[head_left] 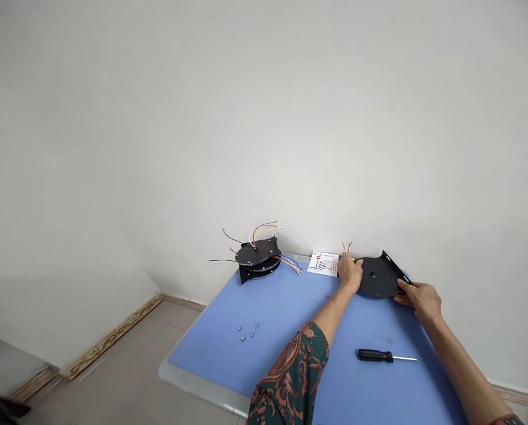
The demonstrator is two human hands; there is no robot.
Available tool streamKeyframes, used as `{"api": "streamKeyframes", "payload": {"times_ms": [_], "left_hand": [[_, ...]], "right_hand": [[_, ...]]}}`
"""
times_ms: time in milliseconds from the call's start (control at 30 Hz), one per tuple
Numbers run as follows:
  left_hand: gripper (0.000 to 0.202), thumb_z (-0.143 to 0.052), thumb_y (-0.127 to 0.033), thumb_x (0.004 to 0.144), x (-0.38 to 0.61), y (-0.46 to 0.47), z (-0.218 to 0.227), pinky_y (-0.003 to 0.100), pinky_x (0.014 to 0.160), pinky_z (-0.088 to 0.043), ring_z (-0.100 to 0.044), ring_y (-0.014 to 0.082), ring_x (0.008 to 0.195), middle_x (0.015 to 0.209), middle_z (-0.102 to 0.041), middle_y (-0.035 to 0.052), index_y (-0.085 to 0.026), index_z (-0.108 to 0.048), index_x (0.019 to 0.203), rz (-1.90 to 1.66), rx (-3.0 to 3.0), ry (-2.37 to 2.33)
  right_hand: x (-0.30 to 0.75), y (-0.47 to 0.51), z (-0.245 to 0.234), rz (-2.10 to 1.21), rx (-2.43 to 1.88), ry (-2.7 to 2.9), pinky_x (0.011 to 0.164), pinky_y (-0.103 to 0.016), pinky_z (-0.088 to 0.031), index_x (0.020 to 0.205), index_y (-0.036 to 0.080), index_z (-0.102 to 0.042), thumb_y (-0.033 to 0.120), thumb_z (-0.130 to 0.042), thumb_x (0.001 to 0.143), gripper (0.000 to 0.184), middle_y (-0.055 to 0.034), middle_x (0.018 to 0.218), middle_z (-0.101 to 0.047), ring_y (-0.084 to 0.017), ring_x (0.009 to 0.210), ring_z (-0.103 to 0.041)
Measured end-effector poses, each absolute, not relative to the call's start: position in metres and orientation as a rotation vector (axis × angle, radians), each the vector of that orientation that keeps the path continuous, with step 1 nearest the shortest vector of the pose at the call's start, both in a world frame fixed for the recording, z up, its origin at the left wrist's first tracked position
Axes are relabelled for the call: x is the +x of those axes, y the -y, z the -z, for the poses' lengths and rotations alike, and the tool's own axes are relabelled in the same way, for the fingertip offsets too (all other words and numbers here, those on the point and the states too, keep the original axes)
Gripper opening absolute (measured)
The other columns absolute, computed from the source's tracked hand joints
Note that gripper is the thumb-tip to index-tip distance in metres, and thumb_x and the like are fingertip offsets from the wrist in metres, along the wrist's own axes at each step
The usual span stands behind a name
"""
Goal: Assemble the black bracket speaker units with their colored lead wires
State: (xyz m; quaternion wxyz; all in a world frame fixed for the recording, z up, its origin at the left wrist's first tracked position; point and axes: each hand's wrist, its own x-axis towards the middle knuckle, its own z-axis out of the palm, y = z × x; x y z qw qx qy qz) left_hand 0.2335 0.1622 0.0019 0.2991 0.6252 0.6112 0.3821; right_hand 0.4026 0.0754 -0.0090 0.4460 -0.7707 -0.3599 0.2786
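My right hand [420, 300] grips the right edge of a black round metal plate [376, 277], thumb on top and fingers underneath. The plate has a raised, slotted flange [396, 267] along its right side and a small hole near its middle. At the plate's left end, my left hand [350, 273] is closed; what its fingers hold is hidden. Thin coloured wires [347, 247] stick up just behind my left fingers. Under that wrist, a printed instruction card [323, 263] lies partly beside the hand.
At the table's back left stands a stacked black disc assembly [257, 254] with loose coloured wires. Several small screws [243, 339] lie front left on the blue tabletop [285, 313]. A black-handled screwdriver [376, 355] rests near my right forearm. A white wall [264, 118] rises behind.
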Motion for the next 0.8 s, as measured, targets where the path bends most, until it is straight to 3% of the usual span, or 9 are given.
{"api": "streamKeyframes", "payload": {"times_ms": [167,367,500,567,667,733,800], "left_hand": [[0.039,-0.067,-0.033,0.091,0.23,-0.163,-0.002,0.038,0.101,-0.045,-0.064,0.0297,0.119,0.121,-0.07,0.0194,-0.013,-0.058,0.123,-1.024,1.631,-1.593],[0.045,-0.067,-0.033,0.088,0.192,-0.149,-0.008,0.038,0.104,-0.045,-0.062,0.03,0.122,0.123,-0.069,0.0194,-0.014,-0.059,0.127,-1.064,1.693,-1.553],[0.042,-0.067,-0.028,0.087,0.128,-0.129,-0.017,0.035,0.098,-0.049,-0.069,0.0256,0.107,0.117,-0.073,0.0144,-0.017,-0.062,0.127,-1.126,1.676,-1.537],[0.027,-0.065,-0.024,0.086,0.083,-0.118,-0.022,0.033,0.09,-0.052,-0.071,0.022,0.092,0.103,-0.076,0.0106,-0.018,-0.069,0.112,-1.227,1.599,-1.51],[0.006,-0.067,-0.017,0.081,0.009,-0.107,-0.028,0.029,0.081,-0.052,-0.07,0.0187,0.082,0.088,-0.074,0.006,-0.019,-0.069,0.086,-1.508,1.291,-1.563],[0.007,-0.066,-0.019,0.081,-0.037,-0.105,-0.031,0.028,0.079,-0.052,-0.069,0.0184,0.081,0.086,-0.073,0.0054,-0.019,-0.066,0.088,-1.588,1.164,-1.62],[0.014,-0.067,-0.023,0.081,-0.072,-0.107,-0.031,0.028,0.078,-0.051,-0.069,0.0183,0.082,0.087,-0.072,0.0046,-0.02,-0.065,0.095,-1.639,1.076,-1.637]], "right_hand": [[0.389,-0.066,-0.009,-0.606,-2.018,0.971,0.092,-0.035,-0.052,0.079,0.017,-0.073,0.038,-0.057,0.088,0.027,-0.0094,0.062,-0.075,-0.026,0.063,-0.076],[0.395,-0.055,-0.011,-0.451,-2.157,1.144,0.081,-0.04,-0.051,0.106,0.013,-0.075,0.04,-0.054,0.091,0.037,-0.0101,0.064,-0.073,-0.028,0.06,-0.071],[0.392,-0.041,-0.024,0.031,-2.182,1.2,0.081,-0.046,-0.05,0.121,0.015,-0.072,0.041,-0.05,0.092,0.044,-0.0217,0.106,-0.075,-0.036,0.091,-0.072],[0.372,-0.031,-0.042,0.166,-2.073,1.237,0.078,-0.044,-0.049,0.115,0.019,-0.073,0.039,-0.048,0.091,0.04,-0.0196,0.114,-0.074,-0.035,0.093,-0.071],[0.32,-0.02,-0.075,-0.17,-1.849,1.542,0.068,-0.034,-0.049,0.103,0.022,-0.074,0.037,-0.052,0.088,0.031,-0.0069,0.079,-0.076,-0.023,0.067,-0.068],[0.277,-0.022,-0.094,-0.381,-1.759,1.72,0.057,-0.028,-0.044,0.095,0.021,-0.074,0.037,-0.054,0.089,0.027,-0.0017,0.06,-0.069,-0.018,0.055,-0.062],[0.233,-0.034,-0.107,-0.551,-1.684,1.84,0.05,-0.024,-0.04,0.086,0.019,-0.072,0.037,-0.053,0.092,0.027,0.0003,0.054,-0.066,-0.013,0.045,-0.055]]}}
